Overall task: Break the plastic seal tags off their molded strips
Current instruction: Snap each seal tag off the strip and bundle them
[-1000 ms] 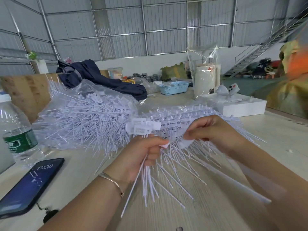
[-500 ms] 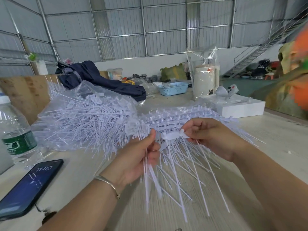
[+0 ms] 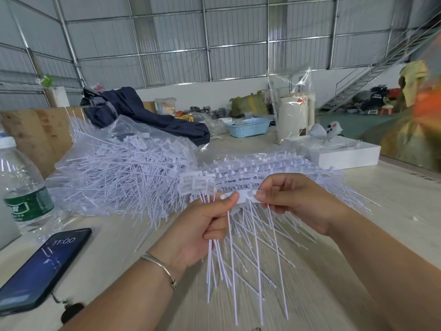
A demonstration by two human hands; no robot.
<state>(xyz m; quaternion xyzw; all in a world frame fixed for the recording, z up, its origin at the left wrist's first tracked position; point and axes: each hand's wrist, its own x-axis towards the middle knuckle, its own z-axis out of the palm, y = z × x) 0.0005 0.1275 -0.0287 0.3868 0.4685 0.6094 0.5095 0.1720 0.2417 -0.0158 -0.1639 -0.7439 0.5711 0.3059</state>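
Left hand [image 3: 202,225]: grip closed, fingers curled round a bundle of white seal tags [image 3: 222,263], thumb pressed against the near-left end of a flat white tag head [image 3: 245,196]. Right hand [image 3: 293,201]: grip closed in a pinch, thumb and fingertips on the right end of the same tag head. The tag head sits between the two hands, above the tabletop [image 3: 393,211], its long axis running left to right. The bundled tags have thin tails whose long axes run near to far, free ends pointing toward the viewer and fanning downward. Molded strip [image 3: 250,177]: just beyond the hands, long axis left to right, tag heads in a row along it, tails spreading near and right. Heap of loose seal tags [image 3: 124,173]: far left of the hands, lying on clear plastic wrap, tails pointing every way. Bracelet [image 3: 160,266]: on the left wrist. Phone [image 3: 43,266]: near left on the tabletop, screen up. Water bottle [image 3: 21,187]: left edge, upright. White box [image 3: 348,156]: far right. Blue basket [image 3: 248,127]: far centre, beside a dark jacket [image 3: 143,115].
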